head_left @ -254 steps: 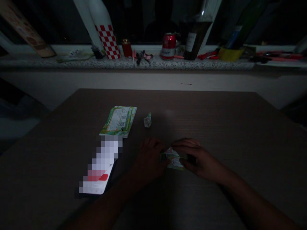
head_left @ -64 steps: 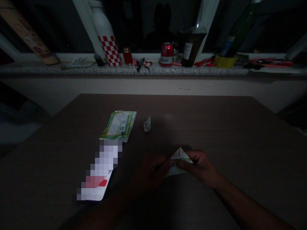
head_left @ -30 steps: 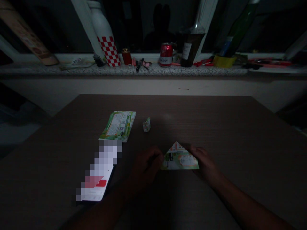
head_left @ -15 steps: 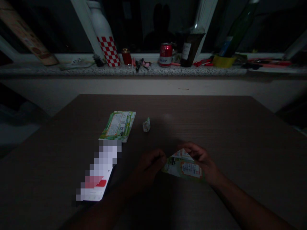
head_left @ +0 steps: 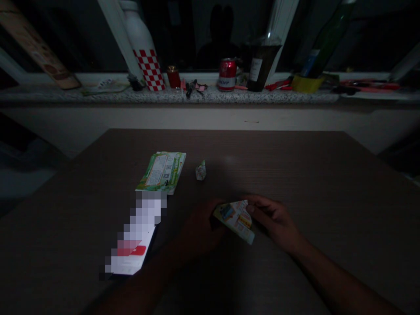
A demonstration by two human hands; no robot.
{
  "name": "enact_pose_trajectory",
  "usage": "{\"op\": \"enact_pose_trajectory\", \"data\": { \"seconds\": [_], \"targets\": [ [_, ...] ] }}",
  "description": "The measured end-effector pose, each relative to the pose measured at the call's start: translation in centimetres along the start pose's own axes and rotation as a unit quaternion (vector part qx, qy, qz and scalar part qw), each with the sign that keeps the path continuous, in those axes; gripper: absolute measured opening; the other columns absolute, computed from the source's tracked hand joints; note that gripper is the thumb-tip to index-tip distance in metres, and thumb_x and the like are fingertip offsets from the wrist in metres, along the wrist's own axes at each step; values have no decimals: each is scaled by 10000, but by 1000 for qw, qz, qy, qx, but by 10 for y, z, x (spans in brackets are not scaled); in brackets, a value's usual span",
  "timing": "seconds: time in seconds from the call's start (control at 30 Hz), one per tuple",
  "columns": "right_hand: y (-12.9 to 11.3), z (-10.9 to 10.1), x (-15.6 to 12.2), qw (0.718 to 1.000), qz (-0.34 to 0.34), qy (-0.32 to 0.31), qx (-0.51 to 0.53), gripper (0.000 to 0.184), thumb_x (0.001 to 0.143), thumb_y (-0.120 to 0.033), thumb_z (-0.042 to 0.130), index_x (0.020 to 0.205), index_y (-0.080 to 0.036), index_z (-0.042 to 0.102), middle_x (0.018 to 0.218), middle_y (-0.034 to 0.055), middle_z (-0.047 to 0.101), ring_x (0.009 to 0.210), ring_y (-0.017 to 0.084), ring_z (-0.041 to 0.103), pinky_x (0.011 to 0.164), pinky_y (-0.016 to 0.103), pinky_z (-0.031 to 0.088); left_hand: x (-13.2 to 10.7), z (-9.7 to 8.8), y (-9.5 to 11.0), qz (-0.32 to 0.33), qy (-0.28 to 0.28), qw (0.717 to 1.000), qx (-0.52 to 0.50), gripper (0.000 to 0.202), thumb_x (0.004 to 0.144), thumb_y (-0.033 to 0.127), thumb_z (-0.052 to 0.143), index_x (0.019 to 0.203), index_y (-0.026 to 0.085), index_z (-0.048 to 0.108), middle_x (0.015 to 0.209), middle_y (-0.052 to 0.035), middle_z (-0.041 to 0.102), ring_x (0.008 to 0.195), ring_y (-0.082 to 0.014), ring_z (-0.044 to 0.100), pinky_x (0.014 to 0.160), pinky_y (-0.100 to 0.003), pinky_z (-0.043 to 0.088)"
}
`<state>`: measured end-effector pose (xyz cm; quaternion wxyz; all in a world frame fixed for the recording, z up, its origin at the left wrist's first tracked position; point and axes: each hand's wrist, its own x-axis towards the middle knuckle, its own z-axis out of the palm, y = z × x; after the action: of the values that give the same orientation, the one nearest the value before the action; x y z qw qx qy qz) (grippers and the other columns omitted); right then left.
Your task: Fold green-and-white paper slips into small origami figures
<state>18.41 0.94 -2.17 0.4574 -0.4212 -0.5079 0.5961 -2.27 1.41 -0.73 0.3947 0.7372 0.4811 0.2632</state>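
A printed green and white sheet of paper (head_left: pixel 236 218), folded to a point at the top, is held up above the table between my two hands. My left hand (head_left: pixel 204 224) is closed on its left end, with most of the fingers dark and hard to make out. At the upper right corner, my right hand (head_left: pixel 274 218) pinches the paper between thumb and forefinger. Beyond my hands, a small folded paper piece (head_left: pixel 201 171) sits on the table. A stack of similar printed leaflets (head_left: pixel 160 173) lies to its left.
A lit phone (head_left: pixel 134 236), partly pixelated, lies on the brown table (head_left: pixel 278 162) by my left forearm. Along the stone sill (head_left: pixel 203 97) behind stand a checkered bottle (head_left: pixel 149 65), a small red jar (head_left: pixel 173 78), a red can (head_left: pixel 227 75) and a dark cup (head_left: pixel 257 70).
The folded paper has turned over and tilted, now showing another printed side and a narrower shape. My right hand has shifted its grip to the upper corner. Phone and leaflets stay put.
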Motion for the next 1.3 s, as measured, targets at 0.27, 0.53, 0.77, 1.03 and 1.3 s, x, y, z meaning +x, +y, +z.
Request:
{"op": "enact_pose_trajectory", "data": {
  "seconds": [0.27,0.53,0.77,1.03,1.3],
  "targets": [
    [3,-6,3,948,-121,21,-294,301,922,-324,518,1166,-204,649,958,84,667,879,214,614,790,346,499,-1,-2,1,50,-42,994,92,471,736,204,669,1182,221,519,1082,-57,651,923,-217,611,814,-347,479],
    [-13,-18,0,897,-188,-86,-391,285,848,-205,626,1133,-212,631,1094,91,638,1013,225,592,888,366,481,-2,-5,-3,98,-60,967,229,334,811,297,621,1120,198,544,1106,-79,626,986,-254,579,844,-380,454],
    [-10,-22,-1,851,-209,-152,-457,263,807,-165,681,1066,-209,664,1035,76,665,1025,238,578,909,400,467,-1,-9,5,97,-77,953,277,235,808,272,623,1022,187,575,1018,-67,598,929,-235,558,776,-345,463],
    [-17,-13,-3,829,-235,-161,-481,237,845,-132,615,1065,-199,672,1011,77,683,998,226,595,887,387,490,-3,-8,7,131,-69,945,292,189,823,221,596,1008,184,581,1040,-66,556,937,-214,531,758,-317,463],
    [-19,-5,-8,802,-215,-154,-536,237,873,-147,578,1092,-207,645,1059,81,652,1042,241,578,917,401,493,-2,-8,15,140,-107,916,360,149,870,156,509,967,165,622,992,-79,587,887,-218,546,723,-327,468]
  ]
}}
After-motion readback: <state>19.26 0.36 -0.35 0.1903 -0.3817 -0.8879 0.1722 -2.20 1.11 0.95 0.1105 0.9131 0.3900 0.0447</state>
